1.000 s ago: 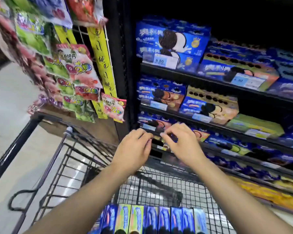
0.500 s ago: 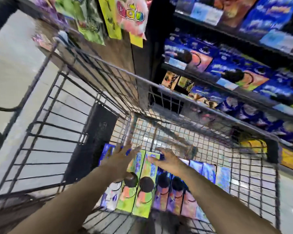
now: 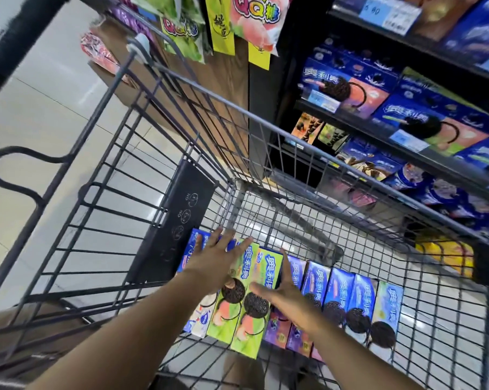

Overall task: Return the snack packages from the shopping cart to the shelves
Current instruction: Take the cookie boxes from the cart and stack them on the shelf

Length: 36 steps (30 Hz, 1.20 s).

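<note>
Several cookie boxes stand in a row on the floor of the wire shopping cart (image 3: 358, 192). Two green boxes (image 3: 261, 277) are near the left, with a blue and white box (image 3: 199, 322) beside them and blue and purple boxes (image 3: 336, 291) to the right. My left hand (image 3: 213, 256) lies with straight fingers on the tops of the leftmost boxes. My right hand (image 3: 279, 288) is spread open along the right side of the green boxes, fingers pointing away from me. Neither hand grips a box.
Shelves (image 3: 401, 142) at the right hold more blue cookie boxes behind price tags. Candy bags (image 3: 254, 18) hang from a rack at the top. A black child-seat flap (image 3: 178, 220) leans on the cart's left wall. Pale floor tiles (image 3: 40, 108) lie to the left.
Both hands left the shelf edge and dropped into the cart. Over the last half second they reached further onto the boxes, closing in on the green ones.
</note>
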Tool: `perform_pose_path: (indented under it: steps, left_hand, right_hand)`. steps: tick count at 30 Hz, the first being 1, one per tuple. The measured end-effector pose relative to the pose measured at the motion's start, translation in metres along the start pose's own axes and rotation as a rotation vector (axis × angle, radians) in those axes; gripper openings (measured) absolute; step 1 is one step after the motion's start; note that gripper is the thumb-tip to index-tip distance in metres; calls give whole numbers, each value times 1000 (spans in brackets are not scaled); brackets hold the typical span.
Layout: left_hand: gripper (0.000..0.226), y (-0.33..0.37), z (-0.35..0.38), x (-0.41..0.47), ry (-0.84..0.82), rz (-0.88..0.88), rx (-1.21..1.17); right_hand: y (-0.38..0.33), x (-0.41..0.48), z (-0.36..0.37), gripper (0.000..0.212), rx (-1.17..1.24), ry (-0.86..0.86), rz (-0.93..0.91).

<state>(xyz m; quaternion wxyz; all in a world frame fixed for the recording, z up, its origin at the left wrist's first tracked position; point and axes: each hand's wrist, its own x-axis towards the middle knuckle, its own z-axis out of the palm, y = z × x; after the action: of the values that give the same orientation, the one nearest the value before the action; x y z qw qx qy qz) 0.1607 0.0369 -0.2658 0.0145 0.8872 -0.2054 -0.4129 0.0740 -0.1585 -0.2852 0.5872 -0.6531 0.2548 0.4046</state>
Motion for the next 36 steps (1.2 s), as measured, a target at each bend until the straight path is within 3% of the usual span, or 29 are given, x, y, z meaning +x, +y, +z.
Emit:
perform_pose_path:
  steps: [4,7,9,12,15,19,24,26,28,30,32,36]
  left_hand:
    - [111,1,-1,-1,-26,-25,-8]
    - [88,10,-15,-1,88,-19,-154]
    - [73,24,-36,-7,180,-33,-507]
    - [53,62,-78,-25,96,-67,-1223]
    - [46,103,-117,-42,-64,50,-1497]
    - [60,155,-163,-61,13,141,-1630]
    - [43,204,-216,-87,297,152,-1818]
    - [39,216,-233,-93,397,165,-1906]
    - [44,229,-249,-99,449,183,-1966]
    - [36,247,-264,-107,489,214,-1988]
    - [31,264,-277,-113,517,241,-1998]
    - [53,284,-303,-113,515,389,-1953]
  right_hand:
    - [8,-13,3,116,25,15,31]
    - [3,-19,-16,105,84,-23,-34]
    - [-8,-29,-34,106,74,-57,-67]
    - [-44,-58,-71,88,56,-83,-160]
    - [-88,-96,-110,88,25,-168,-206]
    - [-139,-154,-156,85,-30,-136,-270]
    - [-152,-226,-215,98,-47,-28,-220]
    - [-150,-251,-236,81,19,-10,-211]
    - [-151,-272,-249,67,84,52,-269]
    - [-155,-285,-257,85,121,107,-345]
    - [-163,-298,-260,84,134,124,-425]
    - [-179,-318,-275,74,186,224,-570]
